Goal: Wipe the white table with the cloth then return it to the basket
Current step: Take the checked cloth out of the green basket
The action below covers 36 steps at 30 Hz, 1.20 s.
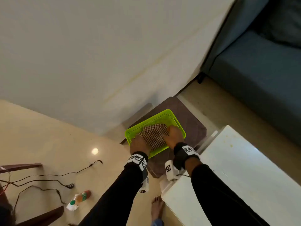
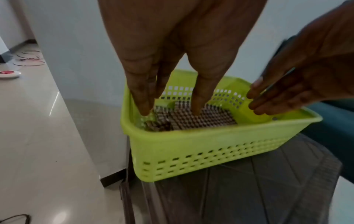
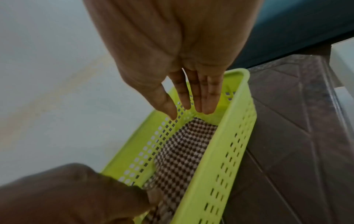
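A lime-green perforated basket (image 1: 151, 119) stands on a brown plastic stool (image 1: 192, 121). A brown-and-white checked cloth (image 1: 154, 136) lies inside it. My left hand (image 1: 140, 142) reaches into the near left end. In the left wrist view its straight fingers (image 2: 197, 106) point down onto the cloth (image 2: 201, 119) inside the basket (image 2: 210, 148). My right hand (image 1: 173, 134) is at the right end. In the right wrist view it (image 3: 189, 110) hovers flat with straight fingers just above the cloth (image 3: 184, 154) near the basket's (image 3: 220, 166) far wall. The white table (image 1: 244, 168) is at my right.
A blue sofa (image 1: 260, 62) sits beyond the table and stool. A white wall (image 1: 97, 54) stands right behind the basket. On the tiled floor at the left lie black cables (image 1: 48, 176) and a bottle (image 1: 80, 199). My bare foot (image 1: 157, 207) is by the table corner.
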### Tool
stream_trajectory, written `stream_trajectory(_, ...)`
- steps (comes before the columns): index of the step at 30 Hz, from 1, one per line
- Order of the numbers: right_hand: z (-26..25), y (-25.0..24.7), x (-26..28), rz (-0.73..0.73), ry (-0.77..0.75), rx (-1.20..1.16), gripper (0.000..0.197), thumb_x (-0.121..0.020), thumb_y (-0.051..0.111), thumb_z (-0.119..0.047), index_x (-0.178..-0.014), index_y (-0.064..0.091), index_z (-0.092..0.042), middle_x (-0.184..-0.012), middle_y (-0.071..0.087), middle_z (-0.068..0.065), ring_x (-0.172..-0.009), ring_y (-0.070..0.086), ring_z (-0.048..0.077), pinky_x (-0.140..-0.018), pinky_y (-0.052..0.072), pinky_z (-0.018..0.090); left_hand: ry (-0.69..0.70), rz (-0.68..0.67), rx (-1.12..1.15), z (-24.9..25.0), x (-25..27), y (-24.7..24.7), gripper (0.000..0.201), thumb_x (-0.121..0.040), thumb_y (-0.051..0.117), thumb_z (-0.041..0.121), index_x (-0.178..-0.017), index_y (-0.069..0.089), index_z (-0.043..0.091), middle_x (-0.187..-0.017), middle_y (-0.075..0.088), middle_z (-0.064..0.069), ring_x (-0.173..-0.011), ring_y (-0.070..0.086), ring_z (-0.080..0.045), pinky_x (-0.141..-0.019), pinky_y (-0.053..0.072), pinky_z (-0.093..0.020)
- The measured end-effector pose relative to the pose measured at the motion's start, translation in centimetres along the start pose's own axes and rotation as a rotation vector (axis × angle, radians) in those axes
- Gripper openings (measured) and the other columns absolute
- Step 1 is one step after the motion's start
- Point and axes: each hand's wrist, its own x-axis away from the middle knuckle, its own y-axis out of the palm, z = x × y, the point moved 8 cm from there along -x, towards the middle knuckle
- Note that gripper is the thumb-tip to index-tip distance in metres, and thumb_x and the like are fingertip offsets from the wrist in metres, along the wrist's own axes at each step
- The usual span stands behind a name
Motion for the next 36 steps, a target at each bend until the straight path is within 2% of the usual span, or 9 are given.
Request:
stream_trajectory(5, 1.0, 2.3, -4.8, -0.056, 0.115, 0.027, 0.033, -0.09, 0.062, -0.006, -0.121, 0.06, 0.004, -0.123, 0.065, 0.023, -0.115, 0.064, 0.042, -0.088, 0.053, 0.042, -0.065, -0.036, -0.108, 0.1, -3.5, 2.2, 0.056, -0.09, 0.069, 0.017, -0.136, 0.042, 0.0, -0.14, 0.05, -0.024, -0.13, 0.051, -0.042, -0.109, 0.046, -0.047)
stream_trajectory(11, 1.9, 3.8, -6.2, -0.088, 0.162, -0.039, 0.035, -0.091, 0.065, -0.005, -0.124, 0.055, 0.001, -0.122, 0.066, 0.023, -0.116, 0.063, 0.042, -0.09, 0.051, 0.041, -0.141, -0.041, 0.19, -0.7, -5.3, 3.4, 0.068, -0.088, 0.07, 0.009, -0.142, 0.031, -0.005, -0.127, 0.064, -0.023, -0.117, 0.063, -0.041, -0.096, 0.055, -0.045)
stream_trajectory(15, 2.2, 4.4, -6.2, -0.13, 0.132, -0.088, 0.023, -0.093, 0.061, -0.009, -0.114, 0.068, -0.002, -0.116, 0.07, 0.02, -0.11, 0.066, 0.039, -0.091, 0.053, 0.041, -0.109, -0.074, 0.247, -0.6, -5.7, 3.6, 0.044, -0.092, 0.063, 0.005, -0.132, 0.048, -0.003, -0.123, 0.067, -0.021, -0.115, 0.064, -0.041, -0.094, 0.053, -0.043)
stream_trajectory(20, 1.9, 3.4, -5.7, -0.151, 0.107, -0.284, 0.021, -0.095, 0.06, -0.009, -0.116, 0.062, -0.007, -0.116, 0.067, 0.015, -0.108, 0.063, 0.033, -0.084, 0.044, 0.034, 0.02, -0.127, 0.394, 0.3, -5.0, 2.5, 0.021, -0.092, 0.069, 0.009, -0.111, 0.068, 0.002, -0.113, 0.073, -0.014, -0.108, 0.067, -0.033, -0.099, 0.053, -0.044)
stream_trajectory(23, 2.0, 1.4, -4.8, -0.073, 0.103, -0.564, 0.037, -0.091, 0.073, -0.01, -0.125, 0.06, -0.009, -0.123, 0.067, 0.011, -0.113, 0.064, 0.03, -0.096, 0.052, 0.042, 0.056, -0.071, 0.56, 0.7, -3.2, 0.3, 0.028, -0.093, 0.07, 0.011, -0.12, 0.067, 0.004, -0.111, 0.07, -0.006, -0.105, 0.065, -0.024, -0.096, 0.051, -0.037)
stream_trajectory(25, 2.6, 0.1, -3.3, -0.034, 0.109, -0.797, 0.042, -0.09, 0.076, -0.01, -0.128, 0.059, -0.006, -0.122, 0.068, 0.008, -0.11, 0.065, 0.028, -0.091, 0.055, 0.041, 0.096, -0.053, 0.728, 1.1, -1.6, -0.6, 0.028, -0.095, 0.069, 0.012, -0.122, 0.067, 0.005, -0.117, 0.073, -0.01, -0.109, 0.068, -0.027, -0.099, 0.053, -0.042)
stream_trajectory(27, 3.2, -1.2, -1.1, -0.016, 0.086, -1.014, 0.035, -0.092, 0.073, -0.008, -0.125, 0.061, -0.005, -0.114, 0.072, 0.005, -0.104, 0.068, 0.024, -0.081, 0.055, 0.034, 0.158, -0.056, 0.823, 2.3, 0.8, -1.2, 0.024, -0.099, 0.064, 0.013, -0.121, 0.068, 0.004, -0.117, 0.074, -0.011, -0.105, 0.07, -0.022, -0.097, 0.054, -0.041)
stream_trajectory(30, 4.8, -2.4, 2.9, -0.013, 0.025, -1.179, 0.025, -0.093, 0.07, -0.009, -0.117, 0.067, -0.011, -0.111, 0.076, 0.003, -0.103, 0.069, 0.022, -0.09, 0.055, 0.038, 0.247, -0.086, 0.957, 3.9, 5.0, -1.1, 0.027, -0.102, 0.06, 0.015, -0.125, 0.068, 0.002, -0.12, 0.075, -0.01, -0.11, 0.071, -0.024, -0.097, 0.056, -0.039)
stream_trajectory(36, 13.9, -2.4, 12.4, 0.018, 0.036, -1.279, 0.029, -0.097, 0.06, -0.004, -0.125, 0.068, -0.004, -0.123, 0.074, 0.015, -0.116, 0.066, 0.036, -0.099, 0.051, 0.051, 0.412, -0.148, 0.777, 3.7, 13.9, 4.8, 0.049, -0.093, 0.065, 0.053, -0.132, 0.066, 0.023, -0.137, 0.066, 0.001, -0.13, 0.059, -0.02, -0.11, 0.048, -0.048)
